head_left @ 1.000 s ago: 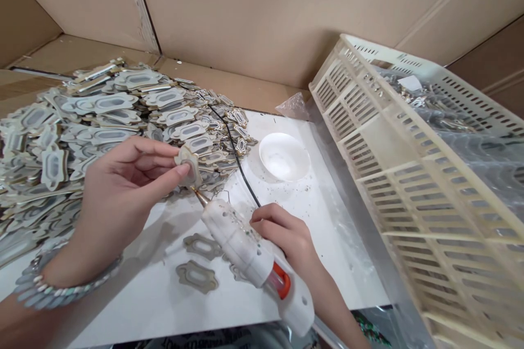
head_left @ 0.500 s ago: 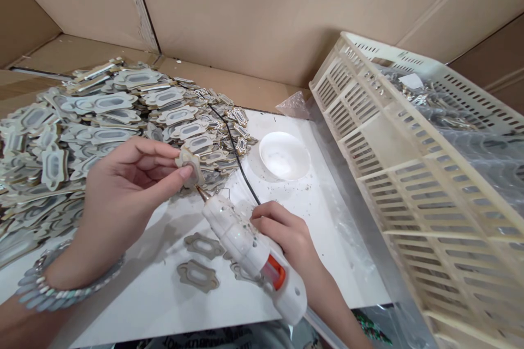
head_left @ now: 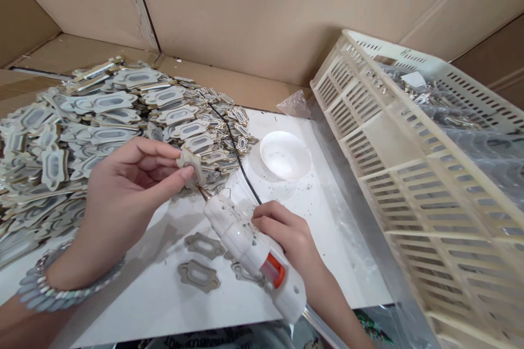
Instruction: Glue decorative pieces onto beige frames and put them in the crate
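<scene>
Head view: the left hand (head_left: 123, 196) holds a small ornate frame piece (head_left: 190, 166) pinched between thumb and fingertips, raised just above the white work board (head_left: 327, 240). The fingers are closed on the piece's edges, and its face is tilted toward the right.

The right hand (head_left: 286, 234) is wrapped around the body of a white hot glue gun (head_left: 254, 251). The fingers are curled over the top of the housing, and an orange trigger shows just below them. The metal nozzle (head_left: 203, 193) points up and to the left, its tip touching or just short of the lower edge of the held piece; which of the two cannot be told. A black cord (head_left: 237, 158) runs from the gun area back across the board and over the pile.

A large pile of similar frame pieces (head_left: 82, 131) lies behind and left of the left hand. Three flat frame pieces (head_left: 198, 275) lie on the board below the gun. A shallow white dish (head_left: 285, 155) sits on the board to the right of the pile. A cream slotted plastic crate (head_left: 409, 174) stands tilted at the right edge. A beaded bracelet (head_left: 53, 294) circles the left wrist. Cardboard walls (head_left: 245, 11) enclose the station.
</scene>
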The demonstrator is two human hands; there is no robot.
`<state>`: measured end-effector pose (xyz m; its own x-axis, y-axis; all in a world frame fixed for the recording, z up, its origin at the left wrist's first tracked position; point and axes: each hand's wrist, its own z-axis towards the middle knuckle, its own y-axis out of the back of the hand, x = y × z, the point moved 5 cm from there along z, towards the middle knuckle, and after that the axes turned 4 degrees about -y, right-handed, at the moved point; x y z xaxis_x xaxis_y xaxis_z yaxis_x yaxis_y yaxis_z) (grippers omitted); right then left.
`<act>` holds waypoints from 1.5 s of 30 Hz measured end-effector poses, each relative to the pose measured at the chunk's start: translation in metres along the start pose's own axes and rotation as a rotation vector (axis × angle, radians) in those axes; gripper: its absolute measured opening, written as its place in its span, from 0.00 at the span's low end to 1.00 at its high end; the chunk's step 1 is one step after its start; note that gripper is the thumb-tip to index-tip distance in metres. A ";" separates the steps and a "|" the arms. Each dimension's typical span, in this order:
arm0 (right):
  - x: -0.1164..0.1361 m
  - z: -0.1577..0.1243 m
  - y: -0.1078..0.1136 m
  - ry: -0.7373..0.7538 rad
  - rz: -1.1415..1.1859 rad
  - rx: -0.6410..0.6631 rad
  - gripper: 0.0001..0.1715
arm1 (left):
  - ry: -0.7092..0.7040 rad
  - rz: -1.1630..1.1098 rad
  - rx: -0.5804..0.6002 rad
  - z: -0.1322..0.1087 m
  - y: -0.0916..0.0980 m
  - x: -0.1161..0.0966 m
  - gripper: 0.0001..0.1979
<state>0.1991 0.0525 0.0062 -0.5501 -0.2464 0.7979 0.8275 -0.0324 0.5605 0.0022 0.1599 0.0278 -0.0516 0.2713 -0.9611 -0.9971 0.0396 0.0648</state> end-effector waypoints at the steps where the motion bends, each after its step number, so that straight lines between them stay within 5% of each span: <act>1: 0.000 0.000 0.000 -0.001 0.001 0.001 0.10 | -0.001 0.002 0.002 0.000 0.000 0.000 0.11; 13: -0.004 0.000 0.000 -0.026 0.012 -0.002 0.07 | -0.002 -0.007 -0.033 0.001 0.005 0.000 0.12; 18: -0.008 0.000 0.003 -0.072 -0.028 -0.102 0.07 | -0.065 0.033 -0.036 0.003 0.006 0.001 0.11; 26: -0.018 -0.002 0.016 -0.135 -0.065 -0.274 0.09 | -0.159 0.263 -0.229 0.022 0.030 -0.014 0.14; 33: -0.020 -0.003 0.022 -0.131 -0.067 -0.345 0.10 | -0.314 0.769 -0.129 0.081 0.043 -0.045 0.22; 38: -0.018 0.000 0.022 -0.109 -0.038 -0.353 0.09 | -0.305 0.834 0.037 0.125 0.031 -0.033 0.29; 42: -0.021 0.000 0.023 -0.118 -0.054 -0.382 0.07 | -0.335 0.912 0.099 0.134 0.021 -0.024 0.24; 45: -0.021 0.000 0.024 -0.126 -0.057 -0.401 0.06 | -0.392 0.948 0.036 0.124 0.022 -0.034 0.24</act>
<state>0.2307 0.0567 0.0025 -0.5854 -0.1141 0.8027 0.7596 -0.4232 0.4938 -0.0112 0.2709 0.0955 -0.7891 0.5010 -0.3554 -0.5531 -0.3278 0.7659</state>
